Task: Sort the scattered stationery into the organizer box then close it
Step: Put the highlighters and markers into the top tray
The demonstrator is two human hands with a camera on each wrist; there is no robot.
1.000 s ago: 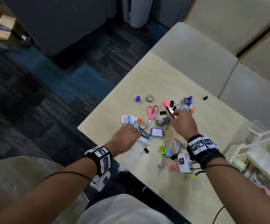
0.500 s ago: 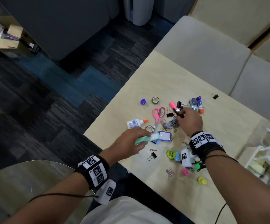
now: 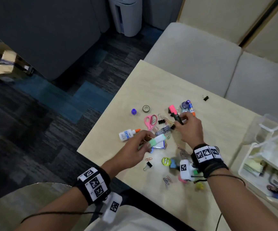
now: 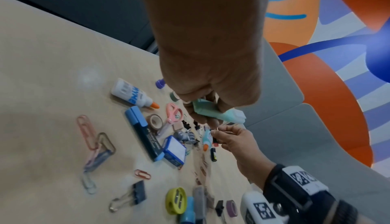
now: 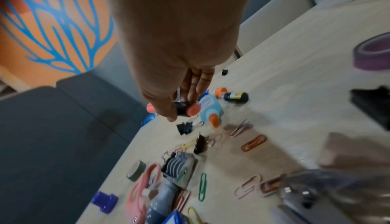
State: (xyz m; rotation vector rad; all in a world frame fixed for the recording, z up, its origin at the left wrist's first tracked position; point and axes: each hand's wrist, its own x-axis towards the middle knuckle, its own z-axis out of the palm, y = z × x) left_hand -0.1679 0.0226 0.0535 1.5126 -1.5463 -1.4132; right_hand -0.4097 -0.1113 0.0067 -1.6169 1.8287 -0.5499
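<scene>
Head view: both hands hold highlighters above the light wooden desk (image 3: 160, 84).
The left hand (image 3: 135, 150) grips a mint-green highlighter (image 3: 157, 141); the right hand (image 3: 189, 129) grips a pink-capped black highlighter (image 3: 175, 114), the white plastic organizer box (image 3: 271, 157) at the desk's right edge.

Both hands' grips curled, L (image 3: 135, 145) & R (image 3: 189, 129), above table.

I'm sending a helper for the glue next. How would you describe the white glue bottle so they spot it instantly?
On the pale wooden table, look at the pile's left edge. The white glue bottle lies on its side beside the pink scissors: blue lettering, orange cap, the only white bottle there.
</scene>
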